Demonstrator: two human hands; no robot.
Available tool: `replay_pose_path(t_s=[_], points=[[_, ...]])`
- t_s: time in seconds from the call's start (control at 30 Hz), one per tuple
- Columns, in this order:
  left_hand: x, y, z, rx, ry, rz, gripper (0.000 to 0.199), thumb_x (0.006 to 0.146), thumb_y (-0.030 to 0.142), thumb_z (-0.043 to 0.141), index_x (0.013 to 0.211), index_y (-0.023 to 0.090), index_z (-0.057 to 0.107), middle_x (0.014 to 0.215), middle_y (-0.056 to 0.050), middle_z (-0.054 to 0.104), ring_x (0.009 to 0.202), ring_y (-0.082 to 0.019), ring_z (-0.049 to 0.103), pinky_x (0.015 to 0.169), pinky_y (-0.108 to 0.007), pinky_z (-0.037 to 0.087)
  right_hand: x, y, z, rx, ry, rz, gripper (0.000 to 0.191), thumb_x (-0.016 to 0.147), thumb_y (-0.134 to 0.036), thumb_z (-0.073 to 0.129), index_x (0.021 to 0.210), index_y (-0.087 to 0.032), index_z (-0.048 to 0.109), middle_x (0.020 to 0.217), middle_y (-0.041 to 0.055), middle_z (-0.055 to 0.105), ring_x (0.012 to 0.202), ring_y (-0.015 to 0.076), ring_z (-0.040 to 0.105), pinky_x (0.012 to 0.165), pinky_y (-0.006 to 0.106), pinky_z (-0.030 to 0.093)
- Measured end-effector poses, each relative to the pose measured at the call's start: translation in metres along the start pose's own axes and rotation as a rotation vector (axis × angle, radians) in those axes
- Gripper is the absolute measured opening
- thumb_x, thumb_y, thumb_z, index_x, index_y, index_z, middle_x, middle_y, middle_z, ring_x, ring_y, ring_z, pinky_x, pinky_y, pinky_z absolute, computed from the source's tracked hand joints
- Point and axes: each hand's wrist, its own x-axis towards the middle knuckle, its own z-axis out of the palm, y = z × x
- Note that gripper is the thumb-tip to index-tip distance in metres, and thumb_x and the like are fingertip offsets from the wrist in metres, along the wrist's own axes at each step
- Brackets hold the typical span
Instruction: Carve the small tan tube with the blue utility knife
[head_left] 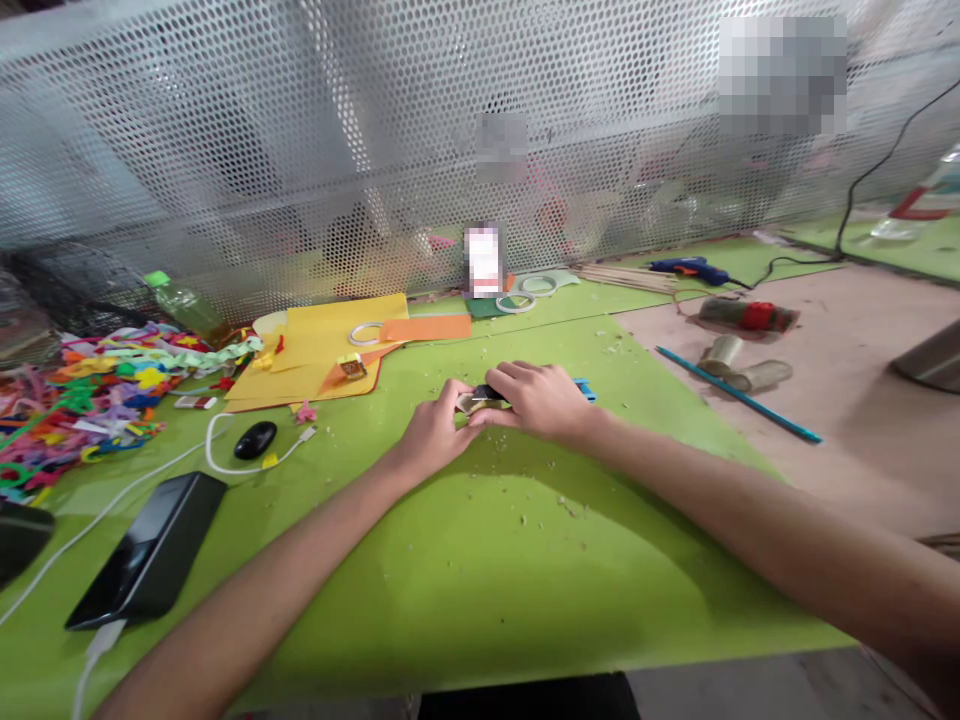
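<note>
Over the middle of the green table, my left hand point(435, 432) pinches a small pale beige piece point(466, 403), which looks like part of a cardboard tube. My right hand point(538, 398) is closed around a utility knife whose blue end point(585, 390) sticks out behind the palm. The knife's dark front part point(487, 392) lies against the beige piece, between the two hands. My right thumb also touches that piece from the near side. The fingers hide most of the knife and part of the piece. Small shavings point(570, 505) are scattered below the hands.
Right: a blue stick point(739, 395), cardboard tubes point(759, 376), a glue gun point(694, 270). Left: a black power bank point(154, 550), a mouse point(255, 440), a white cable point(217, 465), yellow paper point(330, 330), colourful craft scraps point(82, 390). A perforated metal screen point(375, 150) stands behind.
</note>
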Motion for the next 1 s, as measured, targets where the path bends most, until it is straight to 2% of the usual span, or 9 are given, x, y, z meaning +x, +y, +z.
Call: replay_pose_path(t_s=[0.47, 0.63, 1.0], points=[[0.0008, -0.0021, 0.0039, 0.083, 0.086, 0.066, 0.03, 0.086, 0.043, 0.058, 0.099, 0.019, 0.045, 0.076, -0.003, 0.069, 0.06, -0.015, 0.067, 0.048, -0.02, 0.041, -0.0013, 0.0003, 0.0009, 0.065, -0.051, 0.045, 0.064, 0.087, -0.073, 0.018, 0.087, -0.02, 0.053, 0.077, 0.004, 0.062, 0.06, 0.0131, 0.048, 0.05, 0.026, 0.016], [0.0013, -0.0033, 0.0036, 0.093, 0.082, 0.079, 0.028, 0.087, 0.042, 0.057, 0.097, 0.019, 0.045, 0.074, -0.002, 0.068, 0.057, -0.015, 0.066, 0.047, -0.02, 0.042, -0.0011, -0.0021, 0.0011, 0.091, -0.03, 0.099, 0.067, 0.084, -0.078, 0.021, 0.091, -0.019, 0.051, 0.08, 0.0045, 0.062, 0.056, 0.012, 0.045, 0.05, 0.026, 0.016], [0.0012, -0.0034, 0.0028, 0.122, 0.081, 0.1, 0.028, 0.088, 0.043, 0.056, 0.097, 0.019, 0.045, 0.072, -0.001, 0.067, 0.055, -0.014, 0.065, 0.046, -0.02, 0.041, -0.0027, -0.0035, 0.0005, 0.091, -0.065, 0.076, 0.064, 0.087, -0.074, 0.019, 0.094, -0.019, 0.051, 0.086, 0.0063, 0.062, 0.061, 0.0129, 0.046, 0.051, 0.027, 0.017]])
